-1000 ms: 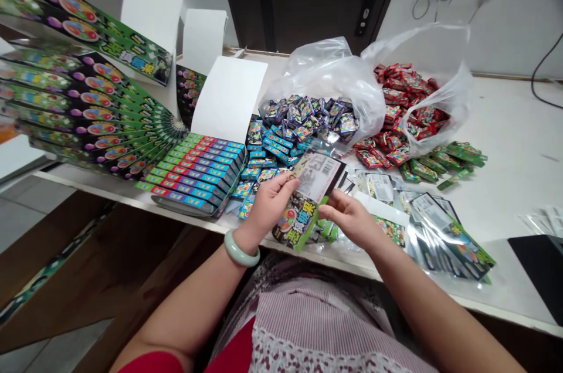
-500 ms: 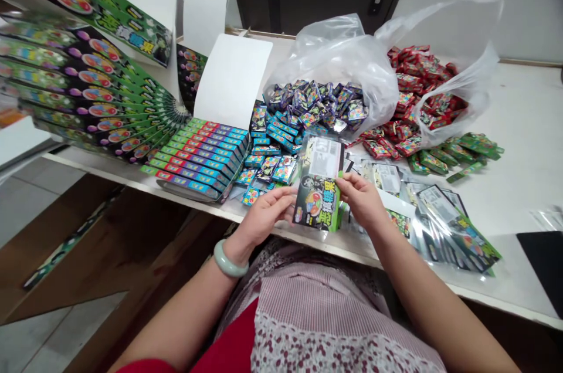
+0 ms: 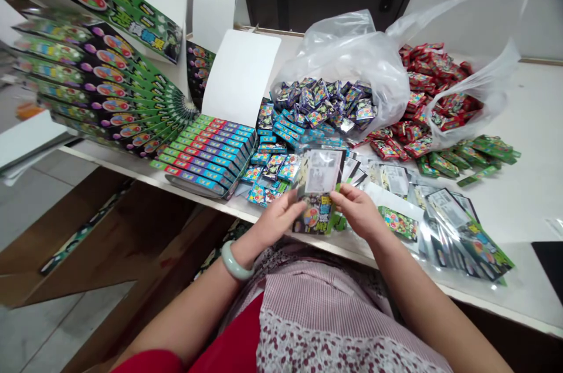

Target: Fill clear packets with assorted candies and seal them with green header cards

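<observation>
Glossy, flat packet [image 3: 319, 188] is being held right by the white table's [image 3: 528, 185] front edge, its left side pinched by the bent fingers of the left hand [image 3: 279, 217], its right edge nipped by the nearly closed right hand [image 3: 358, 209]. Beyond, crisp-cornered blue boxes [image 3: 287, 131] are heaped near a crinkled, see-through bag [image 3: 389, 88].
</observation>
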The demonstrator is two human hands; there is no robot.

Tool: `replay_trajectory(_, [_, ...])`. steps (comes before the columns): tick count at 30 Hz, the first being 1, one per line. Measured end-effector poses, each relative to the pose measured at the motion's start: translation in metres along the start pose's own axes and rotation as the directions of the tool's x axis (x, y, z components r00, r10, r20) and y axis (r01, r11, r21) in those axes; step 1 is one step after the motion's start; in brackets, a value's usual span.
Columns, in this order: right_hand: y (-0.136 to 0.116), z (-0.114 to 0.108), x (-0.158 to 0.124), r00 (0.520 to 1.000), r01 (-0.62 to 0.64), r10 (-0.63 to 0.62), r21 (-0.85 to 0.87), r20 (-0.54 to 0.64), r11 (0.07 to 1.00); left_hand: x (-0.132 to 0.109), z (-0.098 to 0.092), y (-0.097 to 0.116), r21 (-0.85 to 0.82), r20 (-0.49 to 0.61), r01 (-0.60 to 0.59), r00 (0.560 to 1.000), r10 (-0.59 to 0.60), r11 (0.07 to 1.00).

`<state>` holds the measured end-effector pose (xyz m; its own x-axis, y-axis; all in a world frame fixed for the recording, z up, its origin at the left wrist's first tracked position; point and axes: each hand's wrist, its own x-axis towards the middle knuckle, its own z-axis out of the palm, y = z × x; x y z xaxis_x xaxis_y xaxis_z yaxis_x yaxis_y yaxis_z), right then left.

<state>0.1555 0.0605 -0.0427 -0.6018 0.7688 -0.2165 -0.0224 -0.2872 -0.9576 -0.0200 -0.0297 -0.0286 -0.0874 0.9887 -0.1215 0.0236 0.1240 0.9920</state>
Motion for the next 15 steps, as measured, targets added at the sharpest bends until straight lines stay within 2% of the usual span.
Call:
replay_trajectory(2, [0.002, 0.006, 0.000, 1.000, 0.016, -0.017, -0.013, -0.020, 1.000, 0.001, 0.006, 0.004, 0.071, -0.029, -0.041, 0.999, 0.043, 0.997])
replay_trajectory(4, [-0.006, 0.009, -0.003, 0.983, 0.131, -0.141, -0.085, -0.119, 0.988, 0.003, 0.007, 0.006, 0.079, -0.065, -0.039, 0.997, 0.044, 0.996])
replay_trajectory(5, [-0.013, 0.007, -0.006, 0.943, 0.233, -0.262, -0.153, -0.207, 0.960, 0.003, 0.006, 0.006, 0.085, -0.060, -0.027, 0.998, 0.032, 0.996])
replay_trajectory(6, [-0.023, 0.005, -0.010, 0.869, 0.343, -0.406, -0.249, -0.282, 0.906, 0.003, 0.004, 0.007, 0.108, -0.036, -0.015, 0.999, 0.019, 0.994])
replay_trajectory(7, [-0.035, 0.002, -0.013, 0.782, 0.429, -0.542, -0.366, -0.307, 0.826, 0.002, 0.001, 0.009, 0.150, -0.003, -0.013, 1.000, 0.014, 0.989])
replay_trajectory(8, [-0.048, -0.002, -0.017, 0.711, 0.479, -0.647, -0.482, -0.277, 0.733, 0.002, -0.002, 0.011, 0.202, 0.029, -0.028, 0.999, 0.022, 0.979])
replay_trajectory(9, [-0.061, -0.005, -0.019, 0.690, 0.494, -0.699, -0.584, -0.187, 0.644, 0.001, -0.005, 0.014, 0.260, 0.064, -0.056, 0.997, 0.041, 0.964])
replay_trajectory(11, [-0.084, -0.009, -0.020, 0.752, 0.466, -0.659, -0.717, 0.012, 0.518, 0.000, -0.009, 0.023, 0.373, 0.131, -0.126, 0.988, 0.082, 0.919])
replay_trajectory(12, [-0.093, -0.011, -0.018, 0.796, 0.443, -0.601, -0.747, 0.073, 0.496, -0.001, -0.011, 0.028, 0.420, 0.157, -0.157, 0.983, 0.099, 0.894])
replay_trajectory(13, [-0.100, -0.012, -0.015, 0.837, 0.422, -0.536, -0.753, 0.109, 0.505, -0.001, -0.013, 0.033, 0.464, 0.176, -0.181, 0.978, 0.111, 0.867])
replay_trajectory(15, [-0.109, -0.014, -0.008, 0.912, 0.394, -0.350, -0.702, 0.216, 0.594, -0.001, -0.017, 0.041, 0.535, 0.209, -0.224, 0.969, 0.130, 0.815])
